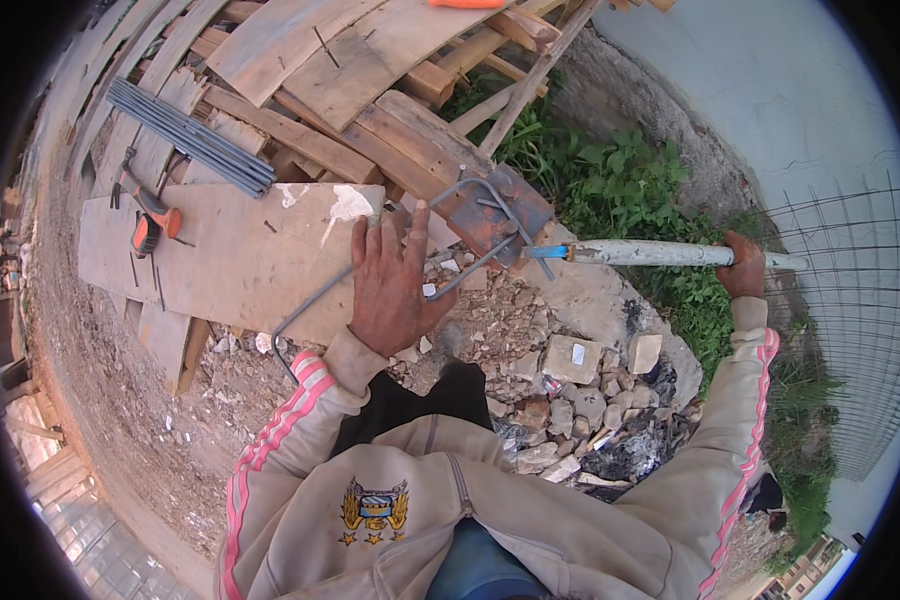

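A bent steel rod runs from near my left sleeve, under my left hand, to a rusty metal plate fixed on the wood, where it is bent into a squarish loop. My left hand lies palm down across the rod with its fingers stretched out. At the right, my right hand is wrapped round the far part of a long white pipe. The pipe's blue end meets the rod beside the plate; exactly how they engage is too small to tell.
On a plywood board lie an orange-and-black handled tool and a bundle of straight steel rods. Stacked timber stands beyond. Broken stones cover the ground below. Green plants and wire mesh line the pale wall.
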Demonstrator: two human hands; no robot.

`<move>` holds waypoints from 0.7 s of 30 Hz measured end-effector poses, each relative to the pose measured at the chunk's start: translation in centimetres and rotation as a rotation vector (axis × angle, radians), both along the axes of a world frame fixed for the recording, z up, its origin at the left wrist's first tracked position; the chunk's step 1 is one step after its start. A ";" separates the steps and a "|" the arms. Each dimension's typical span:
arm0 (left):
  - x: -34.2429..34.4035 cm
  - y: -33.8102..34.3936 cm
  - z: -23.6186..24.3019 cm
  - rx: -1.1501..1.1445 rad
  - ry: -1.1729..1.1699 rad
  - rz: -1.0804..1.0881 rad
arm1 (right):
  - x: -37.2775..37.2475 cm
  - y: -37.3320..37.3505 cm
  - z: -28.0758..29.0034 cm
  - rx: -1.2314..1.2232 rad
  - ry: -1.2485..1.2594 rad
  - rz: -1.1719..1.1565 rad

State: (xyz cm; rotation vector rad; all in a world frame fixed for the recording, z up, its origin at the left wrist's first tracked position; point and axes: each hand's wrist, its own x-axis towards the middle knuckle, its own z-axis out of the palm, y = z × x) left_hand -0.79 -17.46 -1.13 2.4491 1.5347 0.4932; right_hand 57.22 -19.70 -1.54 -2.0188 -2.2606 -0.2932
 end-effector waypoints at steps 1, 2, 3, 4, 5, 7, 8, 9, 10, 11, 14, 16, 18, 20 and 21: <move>0.0 0.0 -0.2 0.025 -0.010 -0.011 | -0.2 -0.6 -0.3 0.034 -0.003 -0.005; 0.0 0.1 -0.3 0.050 -0.021 -0.023 | -0.4 -1.6 -0.6 0.036 0.002 -0.031; 0.0 0.2 -0.3 0.080 -0.033 -0.032 | -0.6 -2.4 -0.8 0.043 0.006 -0.054; 0.1 0.1 -0.3 0.082 -0.028 -0.032 | -0.8 -3.4 -1.0 0.050 0.009 -0.078; 0.1 0.1 -0.5 0.084 -0.025 -0.035 | -1.3 -5.1 -1.4 0.032 0.033 -0.135; 0.1 0.1 -0.8 0.085 -0.025 -0.039 | -3.4 -9.9 -2.5 -0.007 0.076 -0.237; 0.1 0.0 -0.8 0.089 -0.027 -0.040 | -5.5 -12.6 -3.1 0.032 0.125 -0.290; 0.2 -0.1 -0.8 0.090 -0.029 -0.043 | -8.0 -15.6 -3.9 0.101 0.139 -0.342; 0.4 0.0 -0.8 0.099 -0.032 -0.051 | -10.9 -19.0 -4.7 0.129 0.119 -0.412; 0.4 0.0 -0.8 0.105 -0.030 -0.050 | -14.0 -21.9 -5.1 0.062 0.152 -0.522; 0.4 0.0 -0.9 0.096 -0.036 -0.045 | -22.9 -27.3 -6.7 0.073 0.250 -0.724; -0.6 0.0 -0.5 0.088 -0.024 -0.028 | -24.3 -27.2 -5.4 0.035 0.257 -0.715; -1.2 -0.5 -0.1 0.120 -0.033 0.006 | -23.8 -26.5 -3.2 -0.028 0.283 -0.657; -1.1 -0.6 0.5 0.048 0.000 0.009 | -23.0 -26.4 -0.9 -0.158 0.404 -0.611; -0.9 -0.6 0.5 0.071 -0.032 0.005 | -22.9 -26.7 0.0 -0.191 0.514 -0.548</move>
